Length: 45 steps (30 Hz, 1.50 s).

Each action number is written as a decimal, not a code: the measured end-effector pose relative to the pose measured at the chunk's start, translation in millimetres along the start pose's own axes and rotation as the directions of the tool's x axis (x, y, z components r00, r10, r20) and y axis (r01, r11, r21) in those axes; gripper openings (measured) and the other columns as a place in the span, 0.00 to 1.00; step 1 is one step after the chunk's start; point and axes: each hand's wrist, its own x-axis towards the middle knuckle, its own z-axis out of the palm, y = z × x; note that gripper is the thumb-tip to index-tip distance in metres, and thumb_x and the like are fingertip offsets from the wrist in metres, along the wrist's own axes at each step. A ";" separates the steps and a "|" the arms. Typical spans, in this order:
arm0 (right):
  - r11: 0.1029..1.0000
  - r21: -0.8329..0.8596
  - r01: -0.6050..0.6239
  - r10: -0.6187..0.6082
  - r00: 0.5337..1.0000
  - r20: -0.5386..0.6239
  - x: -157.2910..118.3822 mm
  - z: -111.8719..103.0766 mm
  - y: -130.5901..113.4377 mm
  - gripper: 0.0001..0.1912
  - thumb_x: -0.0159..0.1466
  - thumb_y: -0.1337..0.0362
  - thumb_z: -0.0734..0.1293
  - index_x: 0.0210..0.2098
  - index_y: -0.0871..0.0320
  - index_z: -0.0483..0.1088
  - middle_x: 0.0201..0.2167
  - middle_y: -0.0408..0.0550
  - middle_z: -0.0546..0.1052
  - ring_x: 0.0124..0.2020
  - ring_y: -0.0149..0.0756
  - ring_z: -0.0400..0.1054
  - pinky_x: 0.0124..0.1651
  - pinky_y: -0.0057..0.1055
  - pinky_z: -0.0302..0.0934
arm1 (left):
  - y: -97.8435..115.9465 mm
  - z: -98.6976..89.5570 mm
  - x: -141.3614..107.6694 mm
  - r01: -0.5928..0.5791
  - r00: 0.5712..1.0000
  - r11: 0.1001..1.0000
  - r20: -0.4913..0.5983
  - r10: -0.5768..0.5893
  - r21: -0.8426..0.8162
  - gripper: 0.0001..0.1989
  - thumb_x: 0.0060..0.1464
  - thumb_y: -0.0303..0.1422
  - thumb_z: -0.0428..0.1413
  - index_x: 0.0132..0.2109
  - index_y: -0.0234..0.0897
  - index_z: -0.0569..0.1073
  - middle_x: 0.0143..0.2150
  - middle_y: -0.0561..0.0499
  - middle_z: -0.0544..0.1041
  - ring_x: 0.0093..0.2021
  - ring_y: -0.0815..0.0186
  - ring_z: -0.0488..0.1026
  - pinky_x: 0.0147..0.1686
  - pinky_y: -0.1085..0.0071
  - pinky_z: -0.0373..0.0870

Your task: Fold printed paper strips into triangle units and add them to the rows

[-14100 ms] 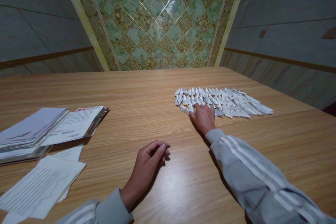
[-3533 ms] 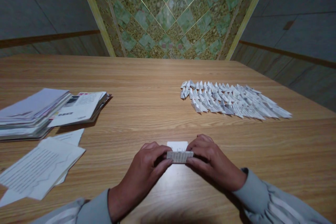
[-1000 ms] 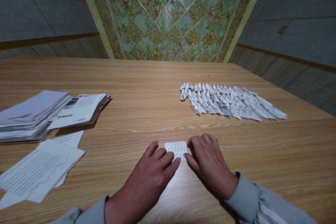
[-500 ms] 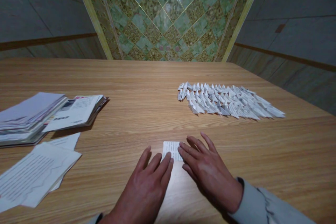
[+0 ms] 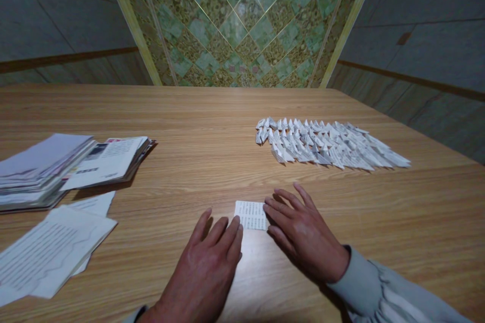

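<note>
A small rectangle of printed paper lies flat on the wooden table in front of me. My left hand rests at its lower left, fingers spread and fingertips at the paper's left edge. At its right edge is my right hand, palm down with the fingers apart. Neither hand grips anything. Farther back on the right stand rows of several small folded paper pieces, pointed and printed.
At the left lies a thick stack of papers beside a pile of printed sheets. Nearer me are loose lined sheets. A tiled wall stands behind the table.
Both hands have moved slightly apart, the left one to the left and the right one to the right and up. More of the small paper shows between them.
</note>
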 end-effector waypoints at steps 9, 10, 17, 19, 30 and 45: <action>0.989 0.073 0.132 -0.132 0.991 -0.004 1.4 4.4 12.5 0.07 0.68 0.63 0.65 0.45 0.50 0.72 0.46 0.41 0.80 0.56 0.39 0.65 0.69 0.50 0.34 | 1.9 -5.6 1.5 0.053 0.996 0.999 0.067 -0.053 0.000 0.15 0.62 0.32 0.54 0.53 0.35 0.77 0.56 0.43 0.78 0.53 0.50 0.74 0.59 0.45 0.59; 0.992 0.063 0.108 -0.107 0.994 -0.016 1.8 4.4 15.2 0.06 0.68 0.64 0.65 0.43 0.50 0.73 0.46 0.41 0.80 0.55 0.40 0.65 0.68 0.50 0.34 | 2.4 -7.3 1.8 0.050 0.995 0.999 0.086 -0.051 0.011 0.16 0.61 0.32 0.54 0.53 0.34 0.77 0.56 0.41 0.77 0.53 0.49 0.74 0.58 0.44 0.60; 0.997 0.069 0.028 -0.023 0.998 -0.062 5.1 3.2 16.2 0.06 0.67 0.67 0.66 0.42 0.53 0.74 0.44 0.43 0.80 0.51 0.42 0.66 0.66 0.51 0.39 | -1.5 -5.6 4.1 0.054 0.989 0.999 0.135 -0.054 0.006 0.16 0.59 0.29 0.56 0.53 0.31 0.76 0.56 0.36 0.77 0.56 0.48 0.74 0.59 0.44 0.62; 0.995 0.095 -0.041 0.052 0.992 -0.115 6.1 2.3 13.9 0.06 0.67 0.68 0.65 0.39 0.54 0.75 0.39 0.43 0.81 0.45 0.40 0.67 0.62 0.49 0.46 | -5.1 -1.8 5.6 0.037 0.990 0.999 0.139 -0.033 -0.032 0.17 0.59 0.27 0.55 0.56 0.32 0.74 0.58 0.37 0.75 0.57 0.48 0.72 0.58 0.44 0.63; 0.905 0.279 -0.320 0.369 0.918 -0.144 5.2 11.6 10.2 0.21 0.61 0.68 0.71 0.54 0.57 0.70 0.37 0.48 0.78 0.41 0.44 0.68 0.46 0.42 0.57 | -14.7 3.9 6.4 -0.003 0.989 0.987 0.145 0.027 -0.163 0.27 0.59 0.25 0.53 0.65 0.36 0.62 0.67 0.41 0.65 0.65 0.48 0.63 0.61 0.41 0.58; 0.984 0.162 0.074 -0.028 0.962 -0.272 6.5 14.4 -10.0 0.26 0.64 0.72 0.67 0.60 0.57 0.61 0.37 0.48 0.76 0.38 0.41 0.64 0.47 0.40 0.54 | -18.3 0.9 9.8 -0.038 0.974 0.958 -0.225 -0.028 -0.283 0.20 0.62 0.27 0.53 0.60 0.36 0.64 0.63 0.39 0.68 0.59 0.54 0.67 0.54 0.57 0.67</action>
